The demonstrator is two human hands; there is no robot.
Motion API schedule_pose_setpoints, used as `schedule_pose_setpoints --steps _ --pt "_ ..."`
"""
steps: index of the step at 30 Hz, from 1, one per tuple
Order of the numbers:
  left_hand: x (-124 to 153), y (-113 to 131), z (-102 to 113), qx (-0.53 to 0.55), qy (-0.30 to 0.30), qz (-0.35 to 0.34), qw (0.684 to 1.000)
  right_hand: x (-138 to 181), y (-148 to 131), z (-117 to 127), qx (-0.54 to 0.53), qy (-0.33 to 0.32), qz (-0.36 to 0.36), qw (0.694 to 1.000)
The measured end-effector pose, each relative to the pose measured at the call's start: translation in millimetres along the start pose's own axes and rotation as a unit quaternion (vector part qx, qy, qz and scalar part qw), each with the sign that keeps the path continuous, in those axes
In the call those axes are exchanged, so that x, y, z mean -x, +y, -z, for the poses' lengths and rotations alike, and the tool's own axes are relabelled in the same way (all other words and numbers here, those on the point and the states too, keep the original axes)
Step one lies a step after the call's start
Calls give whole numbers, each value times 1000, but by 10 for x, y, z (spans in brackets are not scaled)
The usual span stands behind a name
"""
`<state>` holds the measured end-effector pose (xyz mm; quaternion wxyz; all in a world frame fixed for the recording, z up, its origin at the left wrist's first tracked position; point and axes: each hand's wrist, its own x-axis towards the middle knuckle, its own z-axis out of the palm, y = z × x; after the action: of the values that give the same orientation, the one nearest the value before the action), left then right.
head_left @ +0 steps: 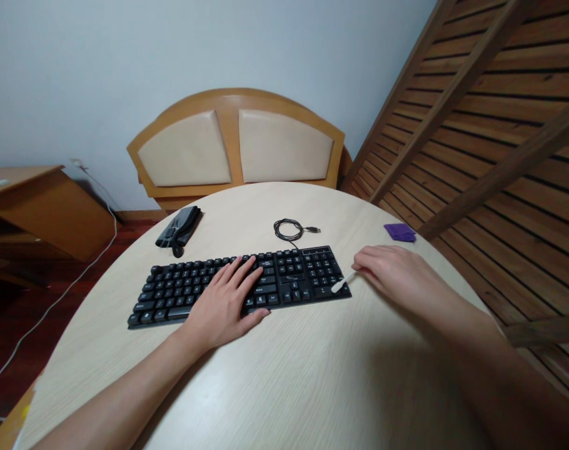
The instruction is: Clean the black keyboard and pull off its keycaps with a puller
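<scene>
A black computer keyboard (pixel 172 290) lies on the round, pale wooden table (pixel 303 381). My left hand (pixel 226 303) rests flat across its middle keys, fingers spread and thumb at the front edge. At the keyboard's right end, my right hand (pixel 387 269) pinches a white cotton swab (pixel 339 285). The swab's tip is over the lower keys of the number pad; whether it presses on them I cannot tell. Behind the keyboard lies its coiled black cable (pixel 288 231), with the USB plug (pixel 313 229) pointing right.
A dark pouch (pixel 181 226) with a cord lies at the table's back left. Folded purple cloth (pixel 399 232) is near the right edge. Beyond the table stands a wooden headboard (pixel 232 144); a slatted wooden screen (pixel 491 144) leans close on the right. A white cord (pixel 64 297) trails along the left floor.
</scene>
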<state>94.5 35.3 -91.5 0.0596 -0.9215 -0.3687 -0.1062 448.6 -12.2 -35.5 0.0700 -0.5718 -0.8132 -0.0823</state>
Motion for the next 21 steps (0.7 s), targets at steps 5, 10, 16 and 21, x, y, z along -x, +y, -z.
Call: schedule_pose_setpoints --steps 5,10,16,21 --pt "2 -5 -5 4 -1 -2 1000 -4 55 14 4 22 1 1000" --pt "10 -3 0 10 3 -1 1000 -45 -76 76 -54 9 87 995" --pt "8 2 0 20 8 -1 1000 1 -82 31 -115 -69 84 987" --pt "11 -10 -16 17 8 1 1000 95 21 -8 -154 -106 44 981"
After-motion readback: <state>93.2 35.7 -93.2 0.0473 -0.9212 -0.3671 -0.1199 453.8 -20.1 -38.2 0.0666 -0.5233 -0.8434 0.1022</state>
